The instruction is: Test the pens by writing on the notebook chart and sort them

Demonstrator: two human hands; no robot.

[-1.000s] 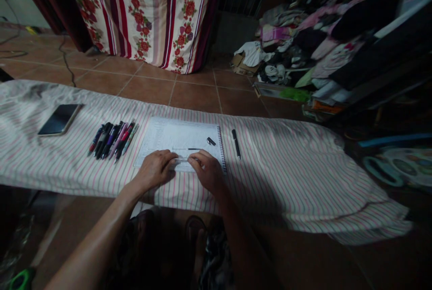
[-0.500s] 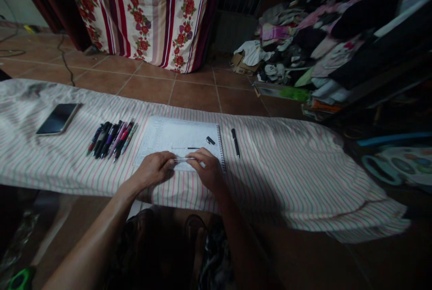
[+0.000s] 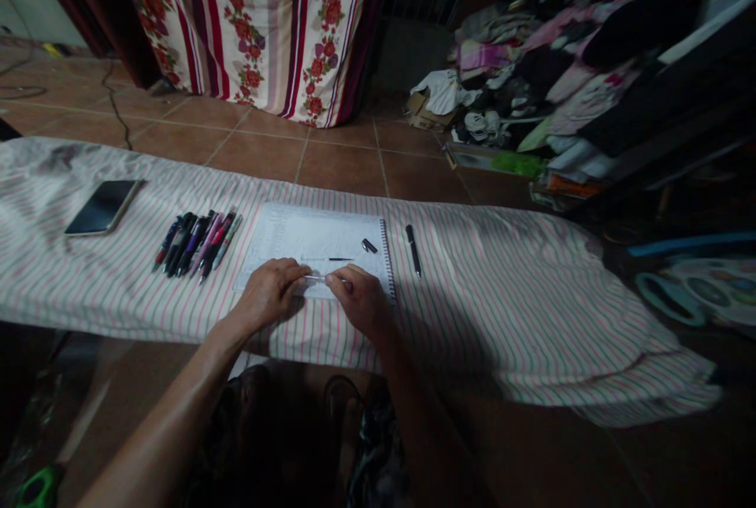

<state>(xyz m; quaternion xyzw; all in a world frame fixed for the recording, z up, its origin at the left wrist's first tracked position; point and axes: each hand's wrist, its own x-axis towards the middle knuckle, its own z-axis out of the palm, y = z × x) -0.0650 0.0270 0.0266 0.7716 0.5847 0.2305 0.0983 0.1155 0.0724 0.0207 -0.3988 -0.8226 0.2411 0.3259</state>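
Observation:
My left hand (image 3: pixel 270 295) and my right hand (image 3: pixel 361 302) rest at the near edge of a white spiral notebook (image 3: pixel 316 242). Both pinch the ends of a thin clear pen barrel (image 3: pixel 322 279) held level between them. Just beyond it on the page lies a thin ink refill (image 3: pixel 327 259), and a small black pen piece (image 3: pixel 369 246) sits near the spiral binding. A black pen (image 3: pixel 413 250) lies on the striped cloth (image 3: pixel 502 295) right of the notebook.
A row of several coloured pens (image 3: pixel 198 242) lies left of the notebook, and a dark phone (image 3: pixel 104 207) further left. Behind the cloth-covered surface are a tiled floor, a floral curtain (image 3: pixel 260 20) and a heap of clothes (image 3: pixel 561 75) at the right.
My hands have drawn slightly closer together on the clear barrel. Everything else lies as before.

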